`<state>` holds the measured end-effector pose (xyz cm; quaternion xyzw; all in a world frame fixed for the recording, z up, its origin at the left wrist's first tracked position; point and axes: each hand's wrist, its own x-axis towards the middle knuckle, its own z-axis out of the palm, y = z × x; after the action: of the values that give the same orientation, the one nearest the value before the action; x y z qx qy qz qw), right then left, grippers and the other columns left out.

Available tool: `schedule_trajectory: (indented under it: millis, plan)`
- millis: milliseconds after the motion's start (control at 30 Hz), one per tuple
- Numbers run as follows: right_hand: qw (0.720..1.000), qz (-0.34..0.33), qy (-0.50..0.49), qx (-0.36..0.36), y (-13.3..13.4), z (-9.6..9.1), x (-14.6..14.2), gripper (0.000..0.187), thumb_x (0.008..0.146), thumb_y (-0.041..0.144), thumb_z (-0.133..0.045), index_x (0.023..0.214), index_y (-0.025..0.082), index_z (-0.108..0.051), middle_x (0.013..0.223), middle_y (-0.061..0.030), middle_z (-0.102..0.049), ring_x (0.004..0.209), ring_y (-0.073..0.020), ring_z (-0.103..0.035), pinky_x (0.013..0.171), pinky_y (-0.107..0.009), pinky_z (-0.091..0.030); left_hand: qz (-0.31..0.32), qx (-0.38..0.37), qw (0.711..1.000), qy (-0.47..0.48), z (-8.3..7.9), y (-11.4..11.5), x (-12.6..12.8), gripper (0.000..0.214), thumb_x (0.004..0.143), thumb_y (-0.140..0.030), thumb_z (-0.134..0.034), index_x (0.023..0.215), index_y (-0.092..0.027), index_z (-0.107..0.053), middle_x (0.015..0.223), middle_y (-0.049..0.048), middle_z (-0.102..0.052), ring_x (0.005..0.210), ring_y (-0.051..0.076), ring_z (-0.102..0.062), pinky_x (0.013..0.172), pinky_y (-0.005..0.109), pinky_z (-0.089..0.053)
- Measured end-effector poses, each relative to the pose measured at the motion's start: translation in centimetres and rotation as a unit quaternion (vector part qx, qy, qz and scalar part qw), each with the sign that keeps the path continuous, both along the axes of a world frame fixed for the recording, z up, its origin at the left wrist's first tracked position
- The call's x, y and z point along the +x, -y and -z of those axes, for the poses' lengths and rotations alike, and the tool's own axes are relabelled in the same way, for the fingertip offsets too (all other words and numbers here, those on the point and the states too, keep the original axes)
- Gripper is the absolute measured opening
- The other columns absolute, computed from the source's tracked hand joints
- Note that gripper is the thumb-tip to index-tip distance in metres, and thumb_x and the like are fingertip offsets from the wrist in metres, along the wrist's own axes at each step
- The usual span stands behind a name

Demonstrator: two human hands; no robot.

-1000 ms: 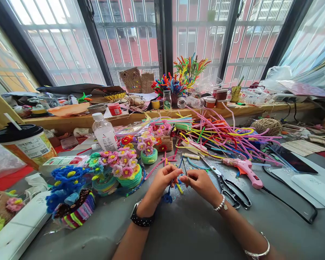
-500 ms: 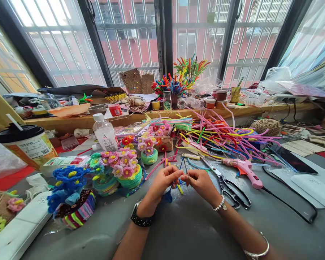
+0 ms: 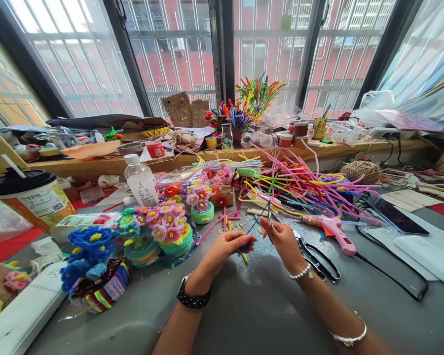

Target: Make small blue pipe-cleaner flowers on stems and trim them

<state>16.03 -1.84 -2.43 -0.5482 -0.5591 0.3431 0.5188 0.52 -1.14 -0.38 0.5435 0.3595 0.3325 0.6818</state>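
A thin dark-blue pipe cleaner (image 3: 258, 222) rises at a slant from the fingers of my left hand (image 3: 225, 251), which are closed in a pinch. More blue material is bunched at those fingertips, mostly hidden. To the right, my right hand (image 3: 284, 246) is raised with thumb and forefinger together; a thin dark upright piece shows at its fingers, too small to name. The hands are slightly apart. Black-handled scissors (image 3: 321, 261) lie on the table behind my right wrist. Bits of glitter and a short yellow piece (image 3: 244, 258) lie under the hands.
Pink fuzzy flowers (image 3: 170, 219) in a green pot and blue ones (image 3: 92, 251) in a striped pot stand left. A pink glue gun (image 3: 338, 235) with its cord lies right, before a phone (image 3: 397, 215). Loose pipe cleaners (image 3: 299, 172), a bottle (image 3: 140, 182) and a cup (image 3: 33, 199) stand further back.
My right hand has moved up and to the right, away from my left hand. The blue pipe cleaner now slants to the upper right. The view has shifted slightly.
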Motion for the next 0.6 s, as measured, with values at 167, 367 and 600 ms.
schedule_trajectory:
  millis: [167, 367, 600]
  plan:
    - [0.999, 0.009, -0.032, 0.007, -0.03, -0.03, 0.22, 0.048, 0.073, 0.056, -0.040, 0.047, 0.016, -0.045, 0.042, 0.0057, -0.023, 0.041, -0.0070, -0.021, 0.041, -0.021, -0.017, -0.057, 0.000, 0.998, 0.015, 0.28, -0.29, 0.01, 0.033, 0.057, -0.028, -0.067, 0.085, -0.013, -0.059, 0.077, 0.0064, -0.064, 0.072, 0.015, -0.059, 0.072, 0.028, -0.043]
    - [0.998, 0.032, -0.053, 0.011, -0.20, 0.17, 0.45, 0.048, 0.074, 0.057, -0.039, 0.050, 0.016, -0.047, 0.042, 0.0057, -0.023, 0.041, -0.0072, -0.022, 0.041, -0.021, -0.018, -0.084, 0.037, 0.996, 0.017, 0.15, -0.36, -0.07, 0.035, 0.057, -0.026, -0.068, 0.087, -0.013, -0.058, 0.086, 0.0075, -0.064, 0.083, 0.018, -0.058, 0.077, 0.028, -0.042]
    - [0.991, -0.041, -0.123, -0.016, -0.28, -0.20, 0.32, 0.051, 0.073, 0.064, -0.029, 0.062, 0.017, -0.046, 0.046, 0.0069, -0.023, 0.038, -0.0063, -0.020, 0.037, -0.020, -0.016, -0.131, -0.019, 0.989, 0.068, -0.17, -0.36, -0.13, 0.032, 0.058, -0.027, -0.067, 0.086, -0.014, -0.058, 0.079, 0.0044, -0.065, 0.076, 0.016, -0.061, 0.072, 0.026, -0.046]
